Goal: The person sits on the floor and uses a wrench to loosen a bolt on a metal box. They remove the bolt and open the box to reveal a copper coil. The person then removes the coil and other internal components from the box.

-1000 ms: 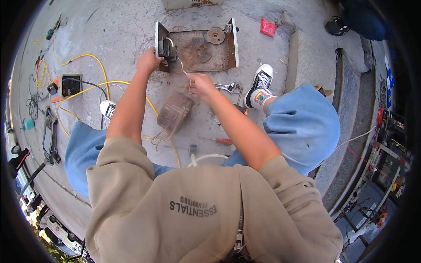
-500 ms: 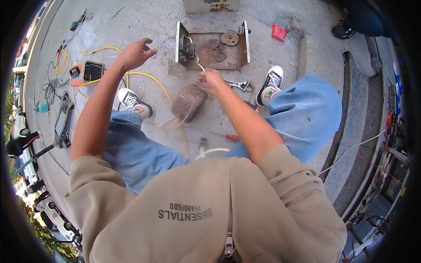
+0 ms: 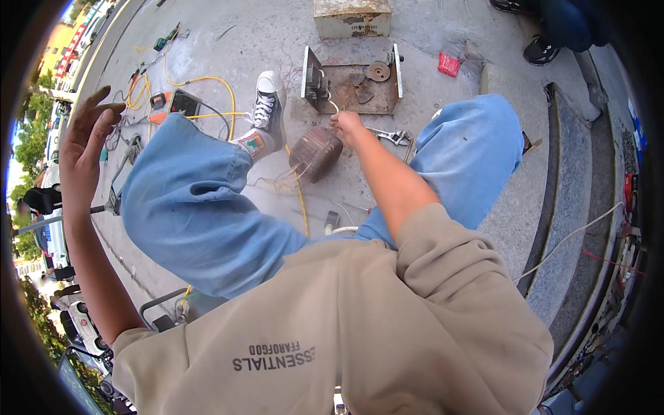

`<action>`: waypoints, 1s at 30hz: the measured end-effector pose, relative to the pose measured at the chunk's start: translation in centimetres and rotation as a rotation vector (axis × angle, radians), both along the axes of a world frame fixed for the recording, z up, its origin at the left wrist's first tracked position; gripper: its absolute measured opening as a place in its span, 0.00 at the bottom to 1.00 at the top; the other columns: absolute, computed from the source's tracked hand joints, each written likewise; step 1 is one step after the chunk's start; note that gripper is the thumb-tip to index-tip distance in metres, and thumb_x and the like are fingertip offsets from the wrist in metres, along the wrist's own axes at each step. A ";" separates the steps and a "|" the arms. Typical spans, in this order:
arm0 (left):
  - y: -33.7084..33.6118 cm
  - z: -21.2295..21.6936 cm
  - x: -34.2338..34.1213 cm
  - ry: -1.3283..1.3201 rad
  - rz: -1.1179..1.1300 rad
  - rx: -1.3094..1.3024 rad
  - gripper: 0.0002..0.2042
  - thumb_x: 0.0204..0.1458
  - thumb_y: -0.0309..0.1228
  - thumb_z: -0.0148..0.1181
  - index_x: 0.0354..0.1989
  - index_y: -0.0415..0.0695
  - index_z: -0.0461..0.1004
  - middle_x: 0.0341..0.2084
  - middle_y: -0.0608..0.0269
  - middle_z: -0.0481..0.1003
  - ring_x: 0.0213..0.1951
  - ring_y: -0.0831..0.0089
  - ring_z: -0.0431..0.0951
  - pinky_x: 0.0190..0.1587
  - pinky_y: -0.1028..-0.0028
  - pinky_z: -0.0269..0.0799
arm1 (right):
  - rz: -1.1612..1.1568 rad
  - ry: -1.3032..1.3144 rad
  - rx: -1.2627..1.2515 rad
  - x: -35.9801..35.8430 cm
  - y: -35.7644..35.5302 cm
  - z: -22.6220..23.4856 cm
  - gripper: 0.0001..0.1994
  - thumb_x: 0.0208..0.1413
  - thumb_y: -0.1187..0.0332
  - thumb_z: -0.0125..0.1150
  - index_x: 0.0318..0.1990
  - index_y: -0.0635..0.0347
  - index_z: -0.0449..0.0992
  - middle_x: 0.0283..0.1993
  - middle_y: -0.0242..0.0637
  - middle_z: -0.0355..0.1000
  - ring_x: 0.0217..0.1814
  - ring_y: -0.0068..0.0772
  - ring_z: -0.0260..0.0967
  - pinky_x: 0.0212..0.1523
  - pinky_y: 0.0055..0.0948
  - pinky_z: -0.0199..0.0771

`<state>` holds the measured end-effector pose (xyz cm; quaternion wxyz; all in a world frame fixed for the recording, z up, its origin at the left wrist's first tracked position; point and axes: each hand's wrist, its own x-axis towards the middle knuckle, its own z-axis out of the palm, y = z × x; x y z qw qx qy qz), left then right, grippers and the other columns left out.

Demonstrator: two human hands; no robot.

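Observation:
My right hand (image 3: 348, 130) is closed at the end of a white cable (image 3: 333, 104), which runs out of an open rusty metal chassis (image 3: 346, 107). Just below those fingers is a brown ribbed block like a transformer or coil (image 3: 316, 155), slightly blurred. Thin loose wires (image 3: 280, 181) trail from its lower left. Whether my fingers also touch the block is hidden. Away at the far left, my left hand (image 3: 86, 135) is raised with its fingers apart and nothing in it. An adjustable wrench (image 3: 391, 135) lies right of my right hand.
A fan blade (image 3: 361, 86) and a round disc (image 3: 378, 71) lie in the chassis. Behind stands a rusty metal box (image 3: 352, 19). An orange tool (image 3: 173, 104) and yellow hose (image 3: 214, 79) are at left, a red packet (image 3: 448, 64) and stone steps (image 3: 577, 207) at right. Another person's shoe (image 3: 540, 52) shows.
My left hand has swung out to the left, away from the chassis. My left knee has moved outward and the left foot forward. The right hand stays by the ribbed block, which shifts slightly.

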<state>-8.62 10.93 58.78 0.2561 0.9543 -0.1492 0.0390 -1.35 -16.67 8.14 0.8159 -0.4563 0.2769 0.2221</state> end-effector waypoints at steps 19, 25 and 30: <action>-12.2 -7.2 -3.9 0.087 -0.297 -0.256 0.14 0.54 0.25 0.59 0.49 0.33 0.72 0.33 0.58 0.79 0.38 0.75 0.78 0.48 0.74 0.69 | -0.327 0.165 0.155 0.3 0.9 -0.5 0.10 0.59 0.64 0.52 0.27 0.54 0.65 0.16 0.27 0.59 0.14 0.26 0.55 0.25 0.34 0.70; -11.4 -10.2 -7.7 0.215 -0.204 -0.508 0.14 0.54 0.25 0.59 0.48 0.32 0.72 0.33 0.56 0.79 0.37 0.74 0.77 0.46 0.74 0.70 | -0.241 0.132 0.130 -0.1 0.8 -1.3 0.07 0.60 0.67 0.50 0.35 0.60 0.71 0.20 0.30 0.63 0.20 0.27 0.60 0.31 0.33 0.69; -9.1 -11.9 -11.4 0.251 -0.156 -0.613 0.13 0.54 0.23 0.57 0.47 0.32 0.72 0.34 0.55 0.79 0.39 0.72 0.78 0.47 0.74 0.69 | -0.213 0.014 -0.045 -1.1 2.2 -0.5 0.07 0.59 0.69 0.48 0.34 0.62 0.72 0.26 0.36 0.69 0.27 0.32 0.66 0.33 0.33 0.69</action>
